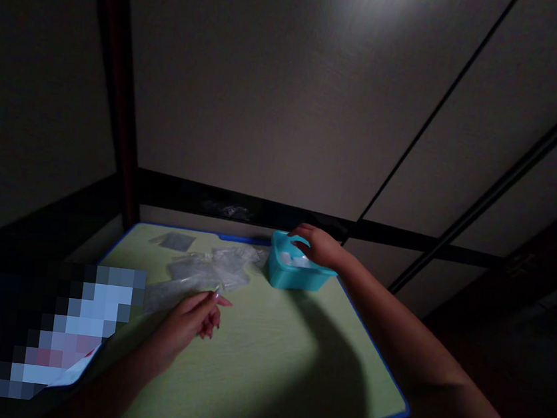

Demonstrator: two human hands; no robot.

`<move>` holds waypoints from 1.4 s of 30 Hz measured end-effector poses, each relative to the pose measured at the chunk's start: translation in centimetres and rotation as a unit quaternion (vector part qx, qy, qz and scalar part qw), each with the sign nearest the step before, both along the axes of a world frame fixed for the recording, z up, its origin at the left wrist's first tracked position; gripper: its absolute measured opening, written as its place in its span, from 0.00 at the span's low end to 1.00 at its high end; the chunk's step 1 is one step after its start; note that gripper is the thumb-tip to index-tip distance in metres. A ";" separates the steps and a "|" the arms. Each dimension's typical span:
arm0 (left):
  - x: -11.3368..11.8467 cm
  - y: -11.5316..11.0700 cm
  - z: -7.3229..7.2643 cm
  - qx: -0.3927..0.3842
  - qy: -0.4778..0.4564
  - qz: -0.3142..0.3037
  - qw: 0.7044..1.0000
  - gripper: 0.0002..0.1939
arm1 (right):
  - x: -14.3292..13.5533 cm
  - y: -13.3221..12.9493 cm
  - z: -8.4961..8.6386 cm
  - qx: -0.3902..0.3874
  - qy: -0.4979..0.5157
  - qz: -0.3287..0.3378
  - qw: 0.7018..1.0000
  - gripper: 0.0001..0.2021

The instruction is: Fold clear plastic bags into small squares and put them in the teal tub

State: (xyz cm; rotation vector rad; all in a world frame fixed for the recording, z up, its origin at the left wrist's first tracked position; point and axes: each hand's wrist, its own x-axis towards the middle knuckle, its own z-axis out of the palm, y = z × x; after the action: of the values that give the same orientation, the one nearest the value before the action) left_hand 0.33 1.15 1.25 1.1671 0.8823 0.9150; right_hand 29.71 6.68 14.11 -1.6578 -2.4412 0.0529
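Note:
My left hand (200, 313) is over the middle left of the table, its thumb and forefinger pinched together. A clear plastic bag (163, 292) runs from these fingertips toward the left, and its edge looks caught between them. Beyond it lie more clear plastic bags (214, 265), flat and overlapping. At the table's back edge stands a turquoise plastic basket (298, 280) with small white pieces (295, 260) inside. My right hand (317, 245) reaches over the basket's rim, fingers curved down and thumb apart from them. I see nothing held there, though the fingertips are partly hidden.
The small pale table (261, 361) has a blue edge. A separate greyish bag (177, 242) lies at its back left. A blurred-out, pale blue and white object (77, 340) overlaps the left edge. Large cabinet panels (271, 101) rise behind the table. The light is dim.

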 end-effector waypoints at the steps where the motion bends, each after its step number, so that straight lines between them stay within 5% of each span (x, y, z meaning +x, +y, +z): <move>1: 0.0 0.0 0.1 0.006 -0.001 0.011 1.000 0.24 | -1.2 -0.8 0.1 0.055 0.008 0.052 0.997 0.14; 4: 0.1 0.0 0.4 0.025 -0.005 0.045 0.999 0.21 | -5.1 -2.8 -0.8 0.135 0.046 0.184 0.973 0.13; 7: 0.1 0.2 0.5 0.050 -0.007 0.086 0.995 0.22 | -8.7 -3.5 -3.6 0.122 0.087 0.240 0.959 0.12; 13: -0.2 0.8 0.0 0.049 -0.017 0.113 0.992 0.23 | -12.6 -0.9 -12.2 -0.005 0.075 0.067 0.995 0.24; 17: -0.2 1.1 -0.4 0.043 -0.026 0.102 0.993 0.22 | -13.0 -0.1 -15.5 -0.017 0.105 0.032 0.994 0.27; 21: -0.1 1.2 -0.7 0.033 -0.037 0.101 0.994 0.22 | -12.4 0.0 -15.0 0.019 0.162 0.013 0.987 0.24; 27: -0.2 1.0 -0.5 -0.008 -0.070 0.113 0.991 0.25 | -11.0 -0.8 -9.5 0.136 0.271 -0.002 0.953 0.18; 31: -0.2 0.7 -0.2 -0.019 -0.096 0.077 0.992 0.27 | -11.4 -2.8 -6.7 0.185 0.472 0.021 0.862 0.12; 34: -0.1 0.7 -0.3 -0.020 -0.114 0.027 0.993 0.29 | -12.4 -3.9 -6.7 0.142 0.518 0.036 0.843 0.14; 42: -0.2 0.9 -0.7 -0.046 -0.167 0.000 0.985 0.28 | -13.9 -3.9 -9.4 0.078 0.446 0.027 0.891 0.08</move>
State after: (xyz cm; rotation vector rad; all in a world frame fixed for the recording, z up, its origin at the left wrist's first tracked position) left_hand 0.10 2.03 0.55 0.8995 0.6441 1.0244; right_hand 15.85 2.81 4.70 -1.1162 -1.7171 0.4924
